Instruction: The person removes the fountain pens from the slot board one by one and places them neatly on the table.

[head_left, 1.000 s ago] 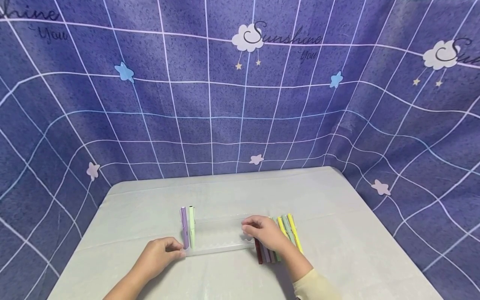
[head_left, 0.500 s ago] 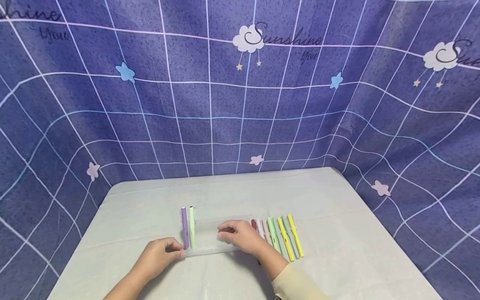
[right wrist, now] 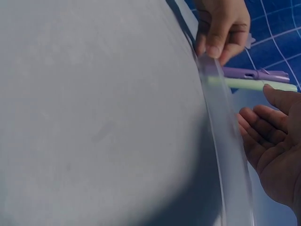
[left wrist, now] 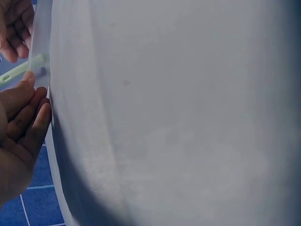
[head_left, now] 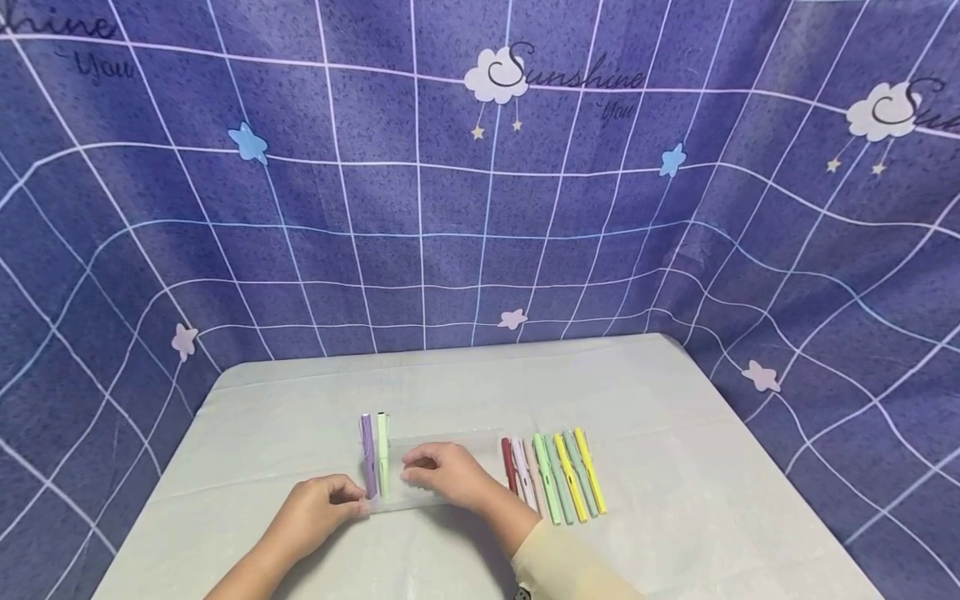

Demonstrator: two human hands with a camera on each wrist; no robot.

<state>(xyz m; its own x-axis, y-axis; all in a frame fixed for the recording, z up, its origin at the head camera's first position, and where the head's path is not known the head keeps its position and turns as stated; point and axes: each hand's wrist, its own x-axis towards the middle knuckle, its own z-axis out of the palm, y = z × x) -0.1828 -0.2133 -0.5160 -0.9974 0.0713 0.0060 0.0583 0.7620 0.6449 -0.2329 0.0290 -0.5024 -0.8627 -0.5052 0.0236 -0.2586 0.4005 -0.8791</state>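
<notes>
A clear plastic pen tray (head_left: 397, 504) lies on the table. My left hand (head_left: 317, 507) pinches its near left corner between thumb and fingers. Two pens lean in the tray's left end, a purple pen (head_left: 368, 457) and a light green pen (head_left: 383, 454) beside it. Over the middle of the tray, just right of the light green pen, hovers my right hand (head_left: 448, 475), its thumb and fingers spread apart and holding nothing. From the right wrist view, the thumb's tip lies close by the light green pen (right wrist: 254, 84); whether it touches cannot be told.
Right of the tray lies a row of several pens, among them a dark red pen (head_left: 509, 463), a green pen (head_left: 547, 479) and a yellow pen (head_left: 590, 471). The grey-white table (head_left: 300, 400) is bounded by a blue gridded curtain (head_left: 450, 200) at the back and sides.
My right hand has moved left, from the tray's right end by the pen row to beside the light green pen. The pen row is uncovered. My left hand stays put.
</notes>
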